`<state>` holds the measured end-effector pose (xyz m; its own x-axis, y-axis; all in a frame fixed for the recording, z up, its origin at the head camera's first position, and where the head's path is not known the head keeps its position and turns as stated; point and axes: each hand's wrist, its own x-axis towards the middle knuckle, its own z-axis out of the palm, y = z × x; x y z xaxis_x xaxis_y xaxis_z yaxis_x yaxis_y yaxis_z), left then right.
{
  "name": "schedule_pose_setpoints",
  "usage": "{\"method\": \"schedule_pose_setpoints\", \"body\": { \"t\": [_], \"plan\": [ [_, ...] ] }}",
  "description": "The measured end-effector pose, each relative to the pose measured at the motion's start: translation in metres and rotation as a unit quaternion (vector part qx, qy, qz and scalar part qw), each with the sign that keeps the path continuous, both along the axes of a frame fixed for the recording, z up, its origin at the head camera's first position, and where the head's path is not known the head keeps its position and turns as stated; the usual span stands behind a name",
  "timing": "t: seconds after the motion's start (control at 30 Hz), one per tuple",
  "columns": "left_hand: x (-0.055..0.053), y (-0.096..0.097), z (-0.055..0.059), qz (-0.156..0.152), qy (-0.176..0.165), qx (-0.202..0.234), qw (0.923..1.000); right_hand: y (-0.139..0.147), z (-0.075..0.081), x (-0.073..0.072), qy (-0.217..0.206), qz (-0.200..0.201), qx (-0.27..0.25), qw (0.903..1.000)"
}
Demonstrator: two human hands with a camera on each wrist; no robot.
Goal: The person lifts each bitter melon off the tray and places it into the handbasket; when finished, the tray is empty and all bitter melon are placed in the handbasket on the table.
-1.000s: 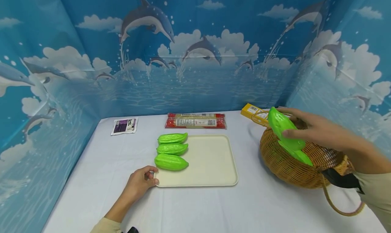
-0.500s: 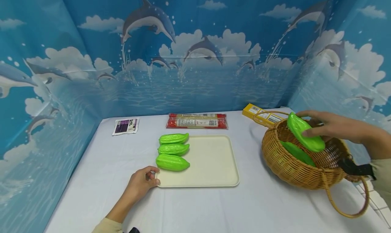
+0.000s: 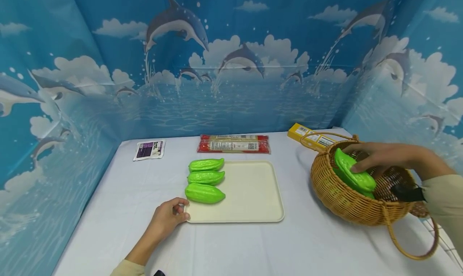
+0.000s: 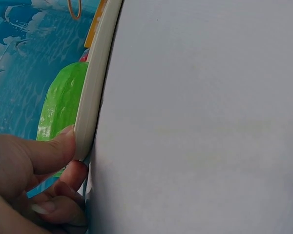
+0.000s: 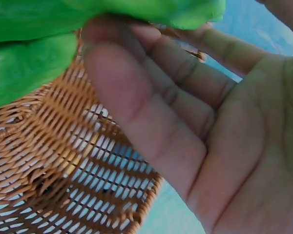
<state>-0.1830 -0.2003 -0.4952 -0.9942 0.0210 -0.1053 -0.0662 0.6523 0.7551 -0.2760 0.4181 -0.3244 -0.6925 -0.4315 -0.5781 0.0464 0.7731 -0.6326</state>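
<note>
My left hand (image 3: 168, 220) pinches the near left corner of a cream tray (image 3: 249, 195); in the left wrist view the thumb (image 4: 63, 144) lies on its rim. Three bright green, wrinkled bitter gourds, the nearest one (image 3: 204, 193) largest, lie in a column along the tray's left side. Over at the right, my right hand (image 3: 387, 157) is inside a wicker basket (image 3: 340, 195), holding another bitter gourd (image 3: 352, 172) between thumb and fingers. Below it, a further bitter gourd (image 5: 24, 68) is partly hidden. The right wrist view shows fingertips against the held gourd.
A red-and-clear packet (image 3: 233, 144) lies behind the tray, with a purple-and-white sachet (image 3: 149, 149) to its left. Behind the basket is a yellow box (image 3: 300, 132). The basket's loop handle (image 3: 416, 256) hangs toward the front. A dolphin-print curtain (image 3: 231, 99) encloses the white table.
My right hand has carried the bitter gourd from above the basket's rim rightward, then down into the basket onto the one there. The left hand stays at the tray corner.
</note>
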Motion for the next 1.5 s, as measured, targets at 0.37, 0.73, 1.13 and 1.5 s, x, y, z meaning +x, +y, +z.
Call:
{"method": "schedule_pose_setpoints", "body": {
  "t": [0.37, 0.73, 1.13, 1.5],
  "plan": [
    [0.001, 0.0, -0.001, 0.002, -0.001, 0.001, 1.0, -0.026, -0.01, -0.002, -0.057, 0.01, -0.012, 0.9982],
    [0.001, -0.001, -0.001, -0.001, 0.007, 0.007, 1.0, -0.034, -0.02, -0.007, -0.104, -0.005, -0.024, 0.9943],
    [0.0, 0.0, 0.0, -0.002, 0.007, 0.007, 1.0, -0.027, -0.006, -0.008, 0.013, -0.022, -0.03, 0.9992],
    [0.001, 0.0, 0.001, -0.002, 0.003, 0.003, 1.0, -0.053, 0.036, 0.026, 0.28, -0.143, -0.093, 0.9447]
  ]
}}
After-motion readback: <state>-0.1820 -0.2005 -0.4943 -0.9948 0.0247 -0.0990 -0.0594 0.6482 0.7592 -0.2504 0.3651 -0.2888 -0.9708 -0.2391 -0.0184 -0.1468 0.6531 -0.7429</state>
